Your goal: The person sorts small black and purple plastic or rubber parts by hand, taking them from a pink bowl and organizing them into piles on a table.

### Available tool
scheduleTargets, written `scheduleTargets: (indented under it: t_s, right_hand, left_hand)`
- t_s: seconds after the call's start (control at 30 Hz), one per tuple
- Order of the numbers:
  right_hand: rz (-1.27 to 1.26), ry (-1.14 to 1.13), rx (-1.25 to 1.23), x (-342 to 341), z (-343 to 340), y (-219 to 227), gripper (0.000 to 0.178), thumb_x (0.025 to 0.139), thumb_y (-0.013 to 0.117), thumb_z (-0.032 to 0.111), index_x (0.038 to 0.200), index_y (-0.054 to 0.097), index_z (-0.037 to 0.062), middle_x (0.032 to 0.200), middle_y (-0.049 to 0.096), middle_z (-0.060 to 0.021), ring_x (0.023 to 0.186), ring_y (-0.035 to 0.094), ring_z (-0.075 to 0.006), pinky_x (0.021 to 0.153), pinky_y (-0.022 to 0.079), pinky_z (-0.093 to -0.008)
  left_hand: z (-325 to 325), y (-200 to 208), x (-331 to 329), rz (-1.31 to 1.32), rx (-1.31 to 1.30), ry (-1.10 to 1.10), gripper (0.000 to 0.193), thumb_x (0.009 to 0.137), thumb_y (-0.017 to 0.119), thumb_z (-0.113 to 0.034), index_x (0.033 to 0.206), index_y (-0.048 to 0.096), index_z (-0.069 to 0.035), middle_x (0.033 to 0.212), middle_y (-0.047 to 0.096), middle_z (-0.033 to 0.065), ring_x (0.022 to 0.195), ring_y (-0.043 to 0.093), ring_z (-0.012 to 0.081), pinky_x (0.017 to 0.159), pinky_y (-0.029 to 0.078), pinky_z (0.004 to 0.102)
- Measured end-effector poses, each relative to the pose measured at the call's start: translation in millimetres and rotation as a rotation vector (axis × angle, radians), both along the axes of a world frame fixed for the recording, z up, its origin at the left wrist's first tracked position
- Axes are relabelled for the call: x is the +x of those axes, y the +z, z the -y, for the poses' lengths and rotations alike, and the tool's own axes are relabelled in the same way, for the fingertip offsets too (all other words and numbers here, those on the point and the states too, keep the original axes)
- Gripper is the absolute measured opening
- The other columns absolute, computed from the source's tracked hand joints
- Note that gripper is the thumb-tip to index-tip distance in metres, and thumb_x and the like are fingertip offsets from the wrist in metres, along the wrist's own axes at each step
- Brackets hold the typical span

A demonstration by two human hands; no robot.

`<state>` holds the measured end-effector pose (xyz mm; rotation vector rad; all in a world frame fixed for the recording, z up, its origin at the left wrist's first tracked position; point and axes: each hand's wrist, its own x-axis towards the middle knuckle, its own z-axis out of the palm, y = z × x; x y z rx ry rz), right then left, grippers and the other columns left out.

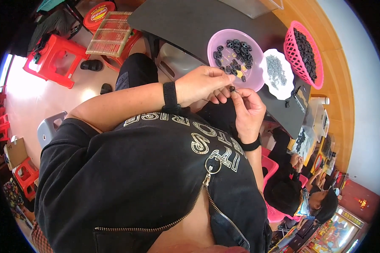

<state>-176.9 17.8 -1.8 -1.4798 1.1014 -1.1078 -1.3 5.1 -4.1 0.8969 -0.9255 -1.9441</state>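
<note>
Pinching a black piece (232,89), right grip (250,111) hangs beside dark table (173,19); left grip (200,84) unclear; red stool (50,59) leftward.

My feed shows a black piece (232,89), a lilac bowl (256,76), a white dish (284,90). The basket (291,53) is pink — latticed.

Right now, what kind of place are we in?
Perhaps a small workshop: there's a purple bowl of small black parts, a white dish of grey pieces, and a pink basket of more black pieces.
</note>
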Motion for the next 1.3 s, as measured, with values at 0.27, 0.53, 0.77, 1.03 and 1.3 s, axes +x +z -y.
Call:
scheduleTargets:
  t_s: [0.27, 0.53, 0.77, 1.03, 1.3]
  right_hand:
    - [-0.24, 0.068, -0.236, -2, 5, 7, 0.013, 0.077, 0.064, -0.002, 0.09, 0.063, 0.0003, 0.074, 0.058, -0.0045, 0.067, 0.054, -0.0103, 0.061, 0.043, -0.0225]
    - [-0.57, -0.055, -0.233, -12, 42, 10, 0.022, 0.078, 0.059, 0.0, 0.098, 0.065, 0.003, 0.078, 0.061, -0.0083, 0.066, 0.058, -0.0147, 0.061, 0.047, -0.0249]
    - [-0.909, 0.095, -0.366, -1, 79, -1, 0.019, 0.072, 0.065, 0.009, 0.09, 0.065, 0.0021, 0.079, 0.062, -0.0137, 0.073, 0.061, -0.0291, 0.067, 0.048, -0.0368]
    - [-0.957, 0.077, -0.286, 4, 84, 0, 0.013, 0.069, 0.065, 0.009, 0.08, 0.062, 0.0021, 0.074, 0.06, -0.0133, 0.071, 0.059, -0.0298, 0.066, 0.047, -0.0384]
    - [-0.797, -0.023, -0.142, -4, 83, 2, 0.011, 0.073, 0.064, 0.006, 0.081, 0.059, 0.0011, 0.074, 0.061, -0.0087, 0.064, 0.059, -0.0188, 0.06, 0.047, -0.0285]
  left_hand:
    - [2, -3, 8, -0.024, 0.071, -0.207, 0.025, 0.089, 0.057, -0.029, 0.085, 0.06, -0.004, 0.072, 0.058, 0.0021, 0.064, 0.055, 0.0086, 0.055, 0.044, 0.0205]
    - [5, -9, 5, 0.02, 0.022, 0.005, 0.016, 0.089, 0.059, -0.022, 0.089, 0.059, -0.006, 0.073, 0.059, -0.0015, 0.063, 0.055, 0.0049, 0.054, 0.042, 0.0161]
    - [5, -10, 7, 0.032, 0.073, 0.07, 0.013, 0.088, 0.059, -0.019, 0.09, 0.059, -0.006, 0.077, 0.06, -0.0011, 0.065, 0.056, 0.0052, 0.055, 0.043, 0.0165]
    - [7, -13, 10, 0.041, 0.048, 0.045, 0.013, 0.088, 0.059, -0.018, 0.09, 0.059, -0.005, 0.078, 0.06, -0.0008, 0.064, 0.055, 0.0054, 0.055, 0.042, 0.0173]
    - [11, -14, 9, 0.066, 0.034, 0.037, 0.013, 0.088, 0.059, -0.019, 0.088, 0.06, -0.006, 0.077, 0.059, -0.0016, 0.064, 0.054, 0.0046, 0.056, 0.042, 0.0171]
